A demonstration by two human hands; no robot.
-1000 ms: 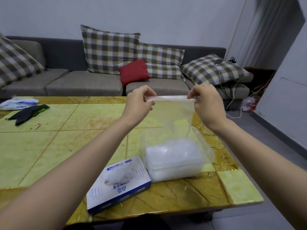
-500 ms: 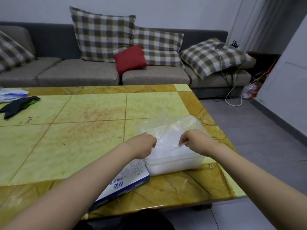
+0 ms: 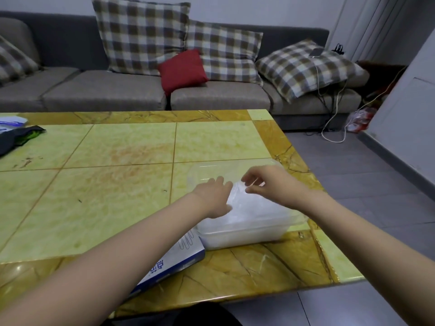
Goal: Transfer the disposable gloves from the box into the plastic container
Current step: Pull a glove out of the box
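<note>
A clear plastic container (image 3: pixel 247 234) stands near the table's front right corner, filled with a heap of thin translucent disposable gloves (image 3: pixel 256 210). My left hand (image 3: pixel 213 196) lies on the left side of the heap, its fingers fairly straight and pressing down. Over the back of the heap hovers my right hand (image 3: pixel 266 182), blurred, with thumb and fingers curved and a little apart at a raised glove corner. The white and blue glove box (image 3: pixel 174 257) lies left of the container, partly hidden under my left forearm.
The tiled yellow table (image 3: pixel 122 184) ends just right of the container and in front of the box. A dark cloth (image 3: pixel 14 140) and a white packet (image 3: pixel 11 122) lie at its far left. Behind stands a grey sofa (image 3: pixel 106 90) with cushions.
Both hands brought a glove held up high down into the container. My left hand has flattened onto the heap, and my right hand's fingers have loosened from the glove.
</note>
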